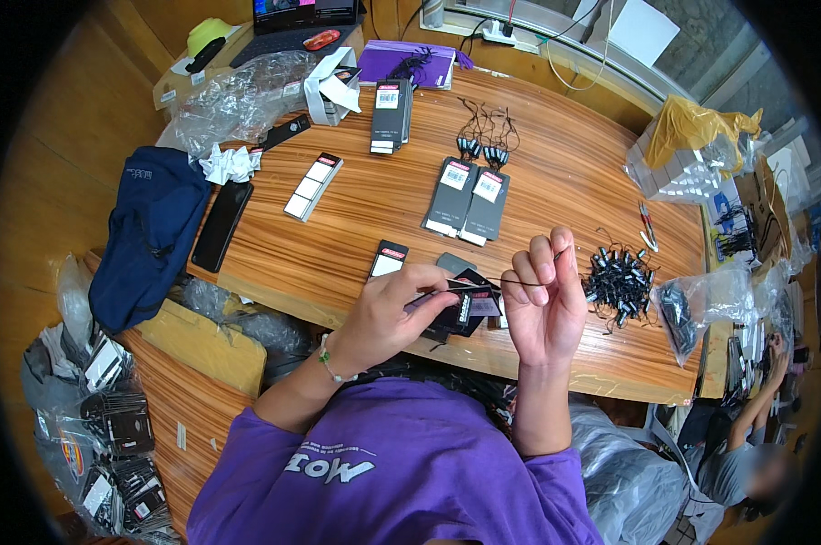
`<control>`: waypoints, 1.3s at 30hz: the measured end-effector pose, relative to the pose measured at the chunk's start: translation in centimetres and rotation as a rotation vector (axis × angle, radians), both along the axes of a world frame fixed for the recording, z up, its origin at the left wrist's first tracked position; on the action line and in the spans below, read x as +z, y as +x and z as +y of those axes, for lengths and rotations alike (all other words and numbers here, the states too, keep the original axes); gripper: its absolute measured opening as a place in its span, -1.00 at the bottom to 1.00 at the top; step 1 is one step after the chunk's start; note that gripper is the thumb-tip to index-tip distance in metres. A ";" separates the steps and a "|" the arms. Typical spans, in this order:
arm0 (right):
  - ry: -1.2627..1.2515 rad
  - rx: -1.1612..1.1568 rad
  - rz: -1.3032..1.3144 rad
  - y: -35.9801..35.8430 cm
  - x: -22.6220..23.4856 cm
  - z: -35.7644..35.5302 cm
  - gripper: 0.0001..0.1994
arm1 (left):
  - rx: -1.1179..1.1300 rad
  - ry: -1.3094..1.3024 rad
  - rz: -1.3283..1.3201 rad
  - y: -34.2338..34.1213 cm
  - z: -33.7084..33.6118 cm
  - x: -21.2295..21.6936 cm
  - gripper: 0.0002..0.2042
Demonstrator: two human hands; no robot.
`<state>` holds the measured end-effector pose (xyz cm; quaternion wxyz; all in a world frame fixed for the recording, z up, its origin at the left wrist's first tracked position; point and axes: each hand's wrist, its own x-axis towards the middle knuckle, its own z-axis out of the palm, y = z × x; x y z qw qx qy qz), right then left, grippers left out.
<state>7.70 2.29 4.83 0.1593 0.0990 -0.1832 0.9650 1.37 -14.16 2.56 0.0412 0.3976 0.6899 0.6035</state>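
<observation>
**Black tags and a thin cord, held over the table edge**

A small stack of black hang tags (465, 307) sits pinched in the left hand (388, 318), thumb and fingers closed together on its near edge, just above the front rim of the wooden table (556, 173). A thin black cord (519, 282) runs from the tags across to the right hand (542, 304), which is raised palm-inward with its fingertips closed on the cord's far end; the two hands are close, the tags between them.

Just behind the grip lie a black card with a white label (388, 260) and a grey card (454, 263). Just right of the right hand is a heap of black string fasteners (621, 280), and beyond it a clear bag (701, 304) with more dark pieces. Farther back from the grip lie two long black packs (468, 198) with a few cords at their top, then another black pack (390, 115). Well left of the left hand are a dark phone (222, 224) and a navy bag (147, 232). Another person (746, 445) sits low at the right.
</observation>
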 end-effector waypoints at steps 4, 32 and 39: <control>-0.026 -0.020 -0.013 0.1 0.1 0.0 -0.91 | -0.084 -0.026 -0.025 -0.5 -0.1 -0.1 -0.73; 1.090 -0.335 -0.321 1.7 1.2 -2.0 -0.75 | -0.117 0.107 -0.117 -1.6 0.9 2.4 -0.89; 1.094 -0.299 -0.352 1.8 1.2 -1.9 -0.74 | -0.137 0.062 -0.193 -1.5 0.9 2.4 -0.88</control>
